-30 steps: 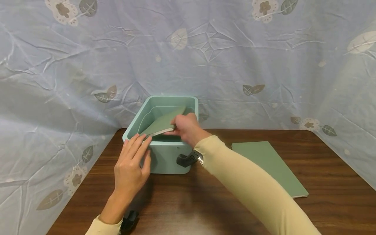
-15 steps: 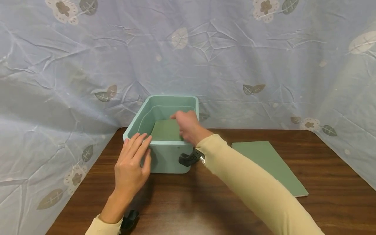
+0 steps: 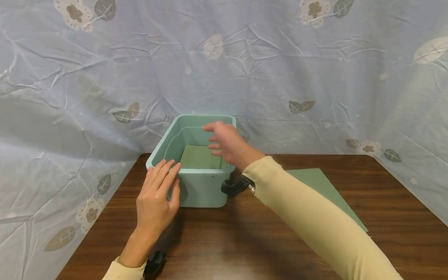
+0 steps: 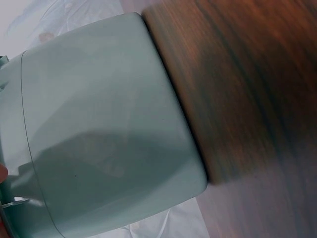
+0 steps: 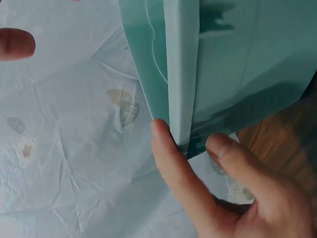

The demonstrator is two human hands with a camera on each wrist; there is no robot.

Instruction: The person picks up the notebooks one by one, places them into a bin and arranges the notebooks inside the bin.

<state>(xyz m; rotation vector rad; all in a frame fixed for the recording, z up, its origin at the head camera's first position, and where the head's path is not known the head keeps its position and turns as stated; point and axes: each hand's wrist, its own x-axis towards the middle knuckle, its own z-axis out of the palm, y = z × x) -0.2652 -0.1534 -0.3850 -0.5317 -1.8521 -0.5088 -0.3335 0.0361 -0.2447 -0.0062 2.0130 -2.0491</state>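
A pale green plastic bin stands on the table. Inside it lies a green-covered book, low against the floor of the bin. My left hand rests on the near left corner, its straight fingers over the rim and thumb by the near wall; the right wrist view shows that rim between finger and thumb. Above the right side of the bin hovers my right hand, fingers loosely extended with nothing in them. Another green book lies on the table, partly hidden under the right forearm.
The dark wooden table backs onto a hanging grey-blue curtain with leaf and flower prints. Black straps are on both wrists. The left wrist view is filled mostly by the bin's outer wall.
My right hand has let go of the book, which went from tilted at the rim to lying inside the bin. That hand has then lifted up and slightly right. The left hand stays put.
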